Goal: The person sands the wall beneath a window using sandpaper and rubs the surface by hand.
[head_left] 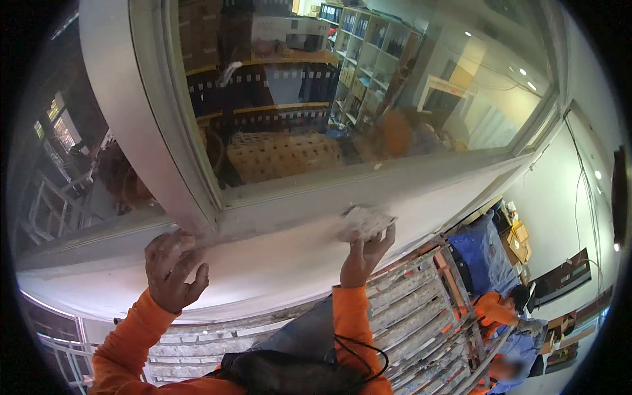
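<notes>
My left hand (pixel 172 271) rests its fingertips against the lower edge of the window frame (pixel 191 178), near the corner post. Its thumb is spread away from the fingers, and nothing shows in it. My right hand (pixel 366 258) grips a flat, dusty grey-white pad (pixel 366 222) by its lower edge, thumb on one side and fingers on the other. The pad lies against the pale wall band (pixel 289 250) just under the window sill. Blur smears the pad's left side, so its exact kind is unclear.
Slatted, paint-spattered scaffold boards (pixel 408 309) lie below me. Behind the glass are shelves with binders (pixel 368 52) and a perforated brown item (pixel 283 157). At lower right, a person in orange (pixel 494 313) is near blue sheeting (pixel 477 247) and cardboard boxes (pixel 519 242).
</notes>
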Action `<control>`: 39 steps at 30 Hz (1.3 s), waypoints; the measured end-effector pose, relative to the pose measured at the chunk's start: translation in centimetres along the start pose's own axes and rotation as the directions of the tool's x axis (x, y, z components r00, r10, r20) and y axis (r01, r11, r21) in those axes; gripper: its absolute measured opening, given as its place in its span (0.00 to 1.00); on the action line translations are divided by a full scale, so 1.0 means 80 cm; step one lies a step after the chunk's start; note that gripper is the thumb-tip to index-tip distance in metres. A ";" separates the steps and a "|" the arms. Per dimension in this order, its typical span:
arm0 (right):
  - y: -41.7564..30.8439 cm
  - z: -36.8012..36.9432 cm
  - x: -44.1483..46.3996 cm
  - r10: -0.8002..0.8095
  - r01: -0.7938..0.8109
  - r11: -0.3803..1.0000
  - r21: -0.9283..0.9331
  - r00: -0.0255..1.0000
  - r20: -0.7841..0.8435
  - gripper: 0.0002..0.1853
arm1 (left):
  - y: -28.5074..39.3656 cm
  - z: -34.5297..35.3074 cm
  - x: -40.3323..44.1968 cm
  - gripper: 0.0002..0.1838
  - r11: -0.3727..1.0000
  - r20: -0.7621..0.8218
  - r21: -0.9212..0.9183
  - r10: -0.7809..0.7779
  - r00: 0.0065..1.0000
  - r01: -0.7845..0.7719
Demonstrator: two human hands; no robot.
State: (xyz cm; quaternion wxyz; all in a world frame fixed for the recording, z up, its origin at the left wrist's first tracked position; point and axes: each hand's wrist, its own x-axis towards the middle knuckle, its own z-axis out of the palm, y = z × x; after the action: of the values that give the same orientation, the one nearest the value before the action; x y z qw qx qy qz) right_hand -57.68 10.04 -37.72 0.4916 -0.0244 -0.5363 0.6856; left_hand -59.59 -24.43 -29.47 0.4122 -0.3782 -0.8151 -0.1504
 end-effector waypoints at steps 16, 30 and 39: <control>-0.021 -0.015 -0.005 0.038 -0.037 0.998 0.055 0.999 -0.009 0.44 | 0.011 0.001 -0.030 0.14 0.998 0.015 0.015 0.055 0.998 -0.055; 0.041 -0.030 -0.022 -0.100 0.114 0.984 -0.135 0.989 0.108 0.41 | 0.001 0.015 -0.021 0.14 0.999 -0.011 0.025 0.021 1.000 -0.021; 0.006 -0.009 -0.010 -0.103 0.105 0.988 -0.111 0.994 0.027 0.42 | 0.000 0.018 -0.021 0.13 1.000 -0.017 0.008 0.010 1.000 -0.010</control>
State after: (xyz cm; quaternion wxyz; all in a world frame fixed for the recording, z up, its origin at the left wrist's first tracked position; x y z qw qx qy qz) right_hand -57.17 10.05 -38.80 0.5189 -0.0168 -0.5796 0.6281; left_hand -59.78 -24.43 -31.66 0.4215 -0.3792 -0.8102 -0.1485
